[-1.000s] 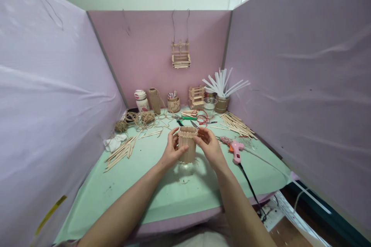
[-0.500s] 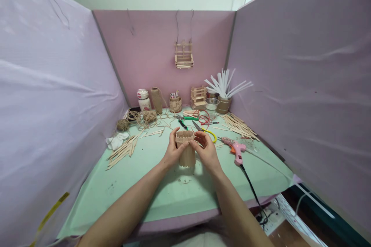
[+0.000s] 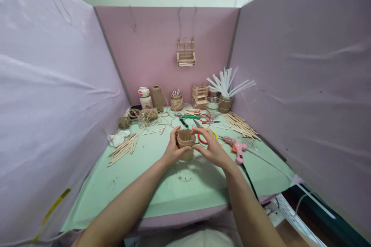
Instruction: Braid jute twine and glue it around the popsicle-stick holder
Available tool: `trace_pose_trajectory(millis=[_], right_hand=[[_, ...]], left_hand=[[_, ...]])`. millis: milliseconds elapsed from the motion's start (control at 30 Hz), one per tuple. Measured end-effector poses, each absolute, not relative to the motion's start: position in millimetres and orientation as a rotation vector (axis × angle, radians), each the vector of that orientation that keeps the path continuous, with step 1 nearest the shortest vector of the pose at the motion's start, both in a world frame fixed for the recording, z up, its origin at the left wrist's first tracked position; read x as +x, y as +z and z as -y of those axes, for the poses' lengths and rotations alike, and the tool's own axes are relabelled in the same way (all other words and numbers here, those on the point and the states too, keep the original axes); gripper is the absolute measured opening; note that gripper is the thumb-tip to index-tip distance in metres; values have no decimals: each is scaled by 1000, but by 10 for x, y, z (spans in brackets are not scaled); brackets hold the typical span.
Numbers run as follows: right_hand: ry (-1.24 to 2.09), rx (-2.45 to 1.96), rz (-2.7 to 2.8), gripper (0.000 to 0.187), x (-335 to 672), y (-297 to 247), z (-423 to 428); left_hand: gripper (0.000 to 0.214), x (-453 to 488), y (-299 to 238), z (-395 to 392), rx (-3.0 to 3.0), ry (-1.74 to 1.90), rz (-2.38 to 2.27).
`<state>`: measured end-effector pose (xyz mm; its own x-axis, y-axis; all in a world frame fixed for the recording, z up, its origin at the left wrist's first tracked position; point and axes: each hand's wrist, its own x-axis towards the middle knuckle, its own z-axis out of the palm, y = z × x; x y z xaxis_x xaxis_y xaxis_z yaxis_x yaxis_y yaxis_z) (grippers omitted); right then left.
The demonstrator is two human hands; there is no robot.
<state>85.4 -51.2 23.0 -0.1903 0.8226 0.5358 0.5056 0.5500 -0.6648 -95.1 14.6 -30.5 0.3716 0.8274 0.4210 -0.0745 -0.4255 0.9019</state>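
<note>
Both hands are on a round cup (image 3: 186, 155) with pale, upright stick-like sides and a braided twine-like band around its upper part. It is tipped so that its open mouth faces me. My left hand (image 3: 173, 149) wraps the cup's left side, with the thumb across the front below the band. My right hand (image 3: 211, 147) curves around the right side. Its fingertips are at the rim and its thumb is near the band. Just behind the right fingers lie scissors (image 3: 215, 135) with yellow and red handles, partly hidden.
A pink glue gun (image 3: 239, 150) lies to the right, its cord running off the front edge. Wooden sticks lie in piles at left (image 3: 124, 149) and right (image 3: 242, 125). Tangled twine (image 3: 147, 116), green-handled pliers (image 3: 184, 122) and a clear bowl (image 3: 213, 103) sit farther back.
The cup has tipped toward me, so more of its inside shows. My right hand has shifted slightly right, with its fingers spread wider. The view has tilted down a little.
</note>
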Motion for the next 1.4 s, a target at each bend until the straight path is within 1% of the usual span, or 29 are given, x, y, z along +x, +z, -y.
trace_pose_trajectory(millis=[200,333,433,633,800,1067,1233,1400], right_hand=[[379,-1172,2014,55,831,268,451],[340,-1223,2031,50,782,256,428],[332,-1246,2014,47,752,243,412],[344,-1255,2013,47,737,239,399],[346,-1218,2074,55,811,307,435],[322,-1232,2098,55,844,315,377],[299,-1252,2070,52,777,310,390],[241,-1311,2023,49,629,316,440]], left_hand=[[99,-980,-385,-215,1740,1185,-673],[105,-995,-357,-216,1748,1162,-657],[103,-995,-324,-203,1710,1143,-637],[97,-988,-274,-170,1708,1138,-634],[100,-988,-248,-161,1674,1116,-632],[103,-1009,-257,-208,1656,1083,-600],[111,-978,-282,-183,1652,1043,-695],[103,-935,-235,-116,1608,1074,-728]])
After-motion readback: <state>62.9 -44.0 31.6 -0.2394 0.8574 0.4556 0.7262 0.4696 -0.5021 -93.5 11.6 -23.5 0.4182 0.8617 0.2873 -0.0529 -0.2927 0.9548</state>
